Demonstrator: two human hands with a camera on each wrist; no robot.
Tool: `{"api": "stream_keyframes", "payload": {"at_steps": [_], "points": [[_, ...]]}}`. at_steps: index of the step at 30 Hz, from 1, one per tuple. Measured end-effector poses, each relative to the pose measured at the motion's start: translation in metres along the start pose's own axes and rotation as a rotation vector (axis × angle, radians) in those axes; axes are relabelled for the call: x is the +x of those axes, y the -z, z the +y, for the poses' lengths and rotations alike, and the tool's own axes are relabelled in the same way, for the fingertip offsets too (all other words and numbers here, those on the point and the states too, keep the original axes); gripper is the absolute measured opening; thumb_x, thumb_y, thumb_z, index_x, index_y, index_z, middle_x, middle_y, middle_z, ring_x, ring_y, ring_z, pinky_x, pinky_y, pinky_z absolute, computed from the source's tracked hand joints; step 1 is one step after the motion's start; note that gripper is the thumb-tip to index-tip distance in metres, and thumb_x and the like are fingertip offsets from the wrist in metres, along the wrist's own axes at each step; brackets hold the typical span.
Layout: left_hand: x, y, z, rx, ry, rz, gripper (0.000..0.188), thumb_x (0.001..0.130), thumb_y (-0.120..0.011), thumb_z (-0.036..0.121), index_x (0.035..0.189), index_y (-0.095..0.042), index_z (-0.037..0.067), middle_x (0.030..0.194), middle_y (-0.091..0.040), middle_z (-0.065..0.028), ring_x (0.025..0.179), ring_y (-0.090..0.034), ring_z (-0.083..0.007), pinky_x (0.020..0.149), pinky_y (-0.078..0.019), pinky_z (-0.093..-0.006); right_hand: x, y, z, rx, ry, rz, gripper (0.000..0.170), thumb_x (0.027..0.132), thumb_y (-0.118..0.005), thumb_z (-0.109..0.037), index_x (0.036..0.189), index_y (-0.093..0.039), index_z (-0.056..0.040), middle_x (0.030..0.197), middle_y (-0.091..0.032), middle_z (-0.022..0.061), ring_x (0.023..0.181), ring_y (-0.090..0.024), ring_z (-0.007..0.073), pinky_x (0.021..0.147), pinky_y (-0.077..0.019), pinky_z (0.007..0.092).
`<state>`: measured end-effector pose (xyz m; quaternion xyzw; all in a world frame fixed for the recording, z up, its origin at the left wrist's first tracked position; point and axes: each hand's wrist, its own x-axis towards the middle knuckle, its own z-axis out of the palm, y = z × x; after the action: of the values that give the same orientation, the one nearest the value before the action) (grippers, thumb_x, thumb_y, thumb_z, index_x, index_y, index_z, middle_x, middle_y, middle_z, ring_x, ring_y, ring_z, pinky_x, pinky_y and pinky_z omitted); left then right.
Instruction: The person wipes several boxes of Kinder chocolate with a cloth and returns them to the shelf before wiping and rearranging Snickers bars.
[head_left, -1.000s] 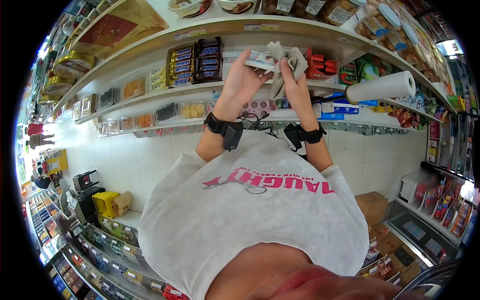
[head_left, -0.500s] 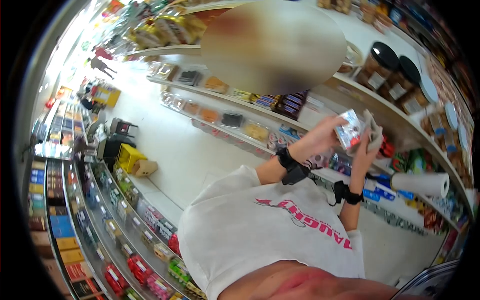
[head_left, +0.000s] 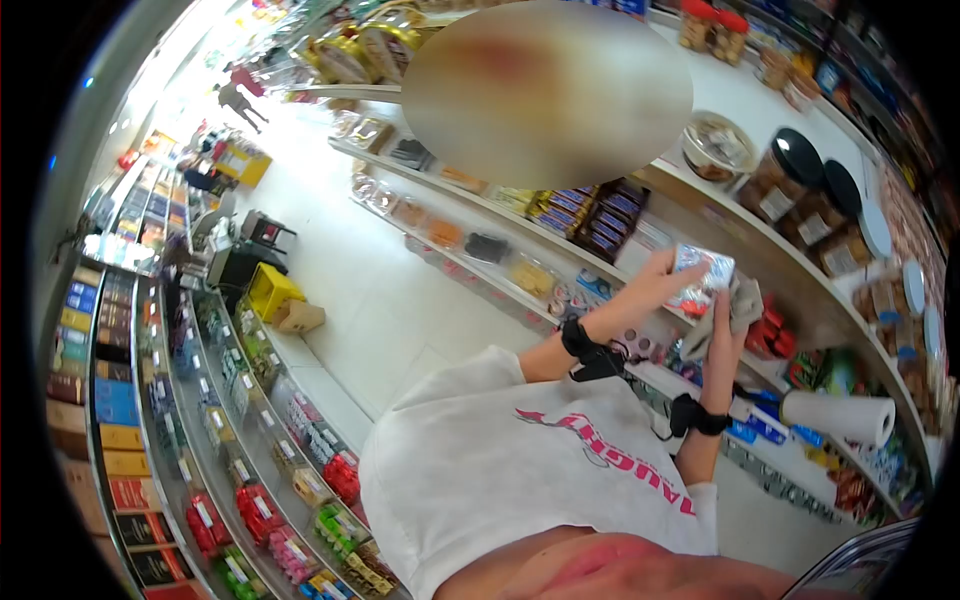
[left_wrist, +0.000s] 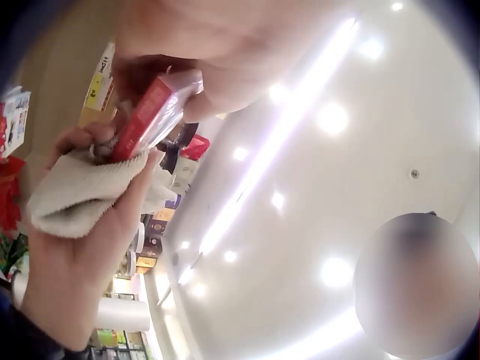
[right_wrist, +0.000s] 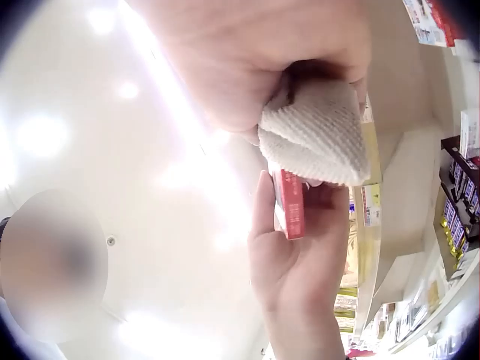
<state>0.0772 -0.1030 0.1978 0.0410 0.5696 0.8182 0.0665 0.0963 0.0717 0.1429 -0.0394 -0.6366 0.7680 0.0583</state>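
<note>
A red-sided box (right_wrist: 292, 210) with a shiny face was pinched by the left grip (head_left: 655, 283), its fingers nearly closed, gap filled by the box. A pale ribbed cloth (right_wrist: 319, 139) was clasped in the right grip (head_left: 722, 330), its fingers curled round it, and the box's end was met by the cloth. The box was held up before the shelf (head_left: 790, 245); a white roll (head_left: 838, 417) was seen near the right grip, a carton of wrapped bars (head_left: 612, 220) near the left.
</note>
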Motion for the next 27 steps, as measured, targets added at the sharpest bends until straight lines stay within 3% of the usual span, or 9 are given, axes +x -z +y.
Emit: {"api": "stream_keyframes", "payload": {"at_steps": [3, 5, 7, 9, 11, 17, 21, 25, 27], "points": [[-0.006, -0.016, -0.006, -0.309, 0.120, 0.051, 0.033, 0.101, -0.065, 0.026, 0.124, -0.060, 0.003, 0.112, -0.067, -0.0047, 0.101, -0.065, -0.0118, 0.082, -0.0550, -0.0286, 0.001, -0.002, -0.025, 0.021, 0.073, 0.225, 0.058, 0.101, -0.065, -0.034, 0.144, -0.050, 0.0006, 0.143, -0.054, 0.0112, 0.130, -0.051, 0.0201, 0.110, -0.0369, 0.0338], [-0.003, -0.016, -0.010, -0.415, 0.120, 0.086, 0.029, 0.104, -0.058, 0.019, 0.127, -0.055, 0.003, 0.121, -0.065, -0.0084, 0.110, -0.065, -0.0172, 0.093, -0.0552, -0.0351, 0.007, 0.006, -0.027, 0.073, 0.125, 0.371, 0.058, 0.101, -0.064, -0.036, 0.143, -0.050, 0.0010, 0.143, -0.054, 0.0108, 0.131, -0.051, 0.0208, 0.110, -0.0369, 0.0340], [0.002, -0.016, -0.012, -0.453, 0.211, -0.004, 0.028, 0.106, -0.055, 0.020, 0.128, -0.051, 0.002, 0.126, -0.064, -0.0120, 0.113, -0.065, -0.0215, 0.097, -0.0549, -0.0396, 0.007, 0.010, -0.027, -0.099, 0.169, 0.299, 0.056, 0.102, -0.062, -0.035, 0.143, -0.050, 0.0015, 0.143, -0.055, 0.0147, 0.131, -0.050, 0.0216, 0.110, -0.0370, 0.0336], [0.003, -0.019, -0.021, -0.482, 0.308, -0.174, 0.044, 0.107, -0.049, 0.036, 0.135, -0.051, 0.002, 0.129, -0.063, -0.0111, 0.118, -0.062, -0.0249, 0.102, -0.0498, -0.0429, 0.004, 0.001, -0.026, -0.282, 0.254, 0.100, 0.052, 0.099, -0.063, -0.027, 0.141, -0.051, 0.0012, 0.141, -0.056, 0.0188, 0.134, -0.050, 0.0273, 0.114, -0.0344, 0.0395], [-0.002, -0.035, -0.026, -0.462, 0.276, -0.088, 0.051, 0.108, -0.043, 0.044, 0.137, -0.050, 0.003, 0.135, -0.060, -0.0099, 0.124, -0.058, -0.0235, 0.106, -0.0462, -0.0416, -0.001, -0.006, -0.026, -0.836, 0.616, 0.056, 0.054, 0.092, -0.066, -0.020, 0.140, -0.052, 0.0007, 0.141, -0.055, 0.0201, 0.136, -0.049, 0.0345, 0.119, -0.0298, 0.0489], [-0.001, -0.043, -0.024, -0.348, 0.515, -0.173, 0.056, 0.108, -0.038, 0.052, 0.140, -0.049, 0.008, 0.137, -0.057, -0.0079, 0.129, -0.054, -0.0222, 0.110, -0.0417, -0.0391, -0.030, -0.001, -0.031, -0.738, 0.557, -0.061, 0.056, 0.082, -0.072, -0.017, 0.134, -0.056, -0.0020, 0.137, -0.056, 0.0175, 0.134, -0.047, 0.0384, 0.120, -0.0268, 0.0551], [0.004, -0.053, -0.044, -0.112, 0.548, -0.233, 0.055, 0.108, -0.040, 0.051, 0.139, -0.049, 0.007, 0.136, -0.057, -0.0056, 0.128, -0.054, -0.0202, 0.110, -0.0419, -0.0398, -0.029, 0.027, -0.026, -0.795, 0.541, 0.042, 0.052, 0.076, -0.069, -0.007, 0.127, -0.060, -0.0038, 0.123, -0.062, 0.0178, 0.123, -0.055, 0.0379, 0.120, -0.0275, 0.0562], [0.007, -0.056, -0.049, -0.003, 0.581, -0.345, 0.045, 0.107, -0.050, 0.040, 0.127, -0.058, 0.001, 0.121, -0.065, -0.0097, 0.110, -0.065, -0.0190, 0.094, -0.0532, -0.0357, -0.025, 0.064, -0.006, -0.730, 0.404, 0.231, 0.036, 0.086, -0.071, -0.017, 0.119, -0.063, -0.0037, 0.106, -0.066, 0.0118, 0.104, -0.063, 0.0306, 0.100, -0.0472, 0.0433], [0.012, -0.052, -0.055, -0.036, 0.546, -0.295, 0.041, 0.106, -0.054, 0.038, 0.123, -0.060, 0.001, 0.112, -0.067, -0.0067, 0.101, -0.068, -0.0157, 0.081, -0.0544, -0.0302, -0.017, 0.092, 0.008, -0.354, 0.065, 0.251, 0.033, 0.091, -0.070, -0.021, 0.118, -0.065, -0.0040, 0.100, -0.067, 0.0071, 0.095, -0.063, 0.0210, 0.088, -0.0489, 0.0362]]}}
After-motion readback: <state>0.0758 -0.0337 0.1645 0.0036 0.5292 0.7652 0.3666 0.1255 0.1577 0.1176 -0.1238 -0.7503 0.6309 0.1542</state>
